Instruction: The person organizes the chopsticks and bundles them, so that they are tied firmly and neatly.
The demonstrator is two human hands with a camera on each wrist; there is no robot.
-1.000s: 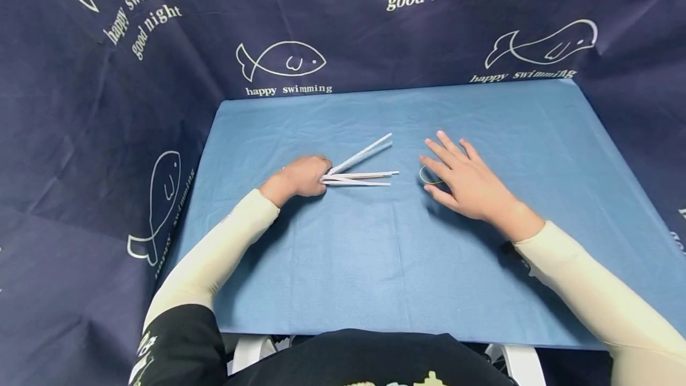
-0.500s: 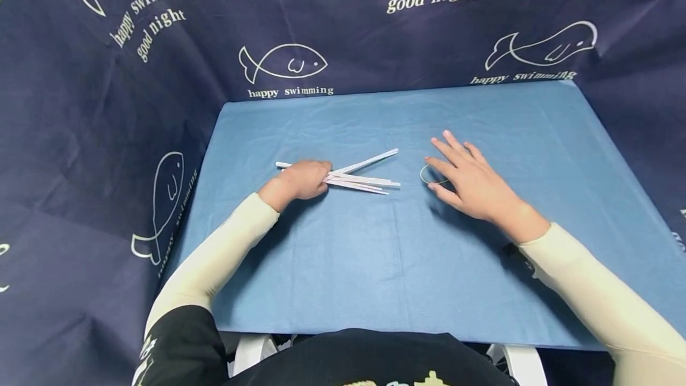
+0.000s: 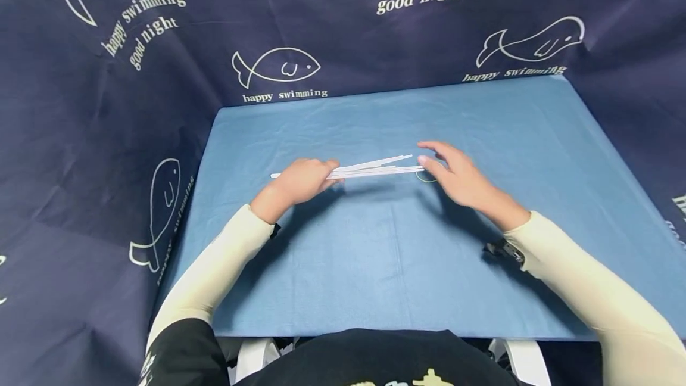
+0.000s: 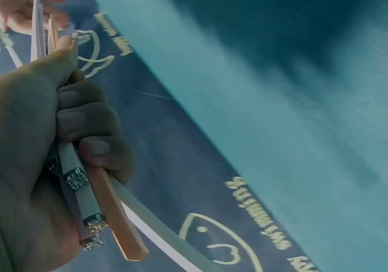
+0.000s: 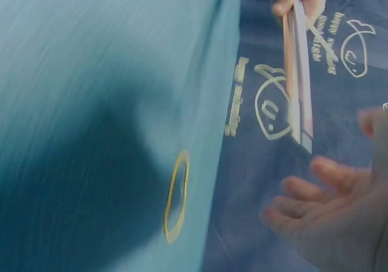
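Observation:
My left hand (image 3: pixel 302 180) grips a loose bundle of chopsticks (image 3: pixel 375 167) around its middle, raised over the blue table. Decorated silvery butt ends of some chopsticks (image 4: pixel 95 220) poke out below the curled fingers in the left wrist view; one looks orange-brown, others pale. Their thin ends point right and fan slightly. Beside those tips is my right hand (image 3: pixel 463 180), its fingers relaxed and bent a little, holding nothing; whether a tip touches it I cannot tell. Beneath it a yellow rubber band (image 5: pixel 172 235) lies on the cloth, partly hidden in the head view.
Blue cloth (image 3: pixel 364 267) covers the table. Dark navy curtains (image 3: pixel 354 46) printed with white fish and words hang behind it and at both sides. White chair arms (image 3: pixel 522 362) stand at the near edge.
The left hand has lifted the chopsticks off the cloth, and their spread has narrowed. My right hand has turned and come left toward the tips, its fingers less spread. The rubber band stays put.

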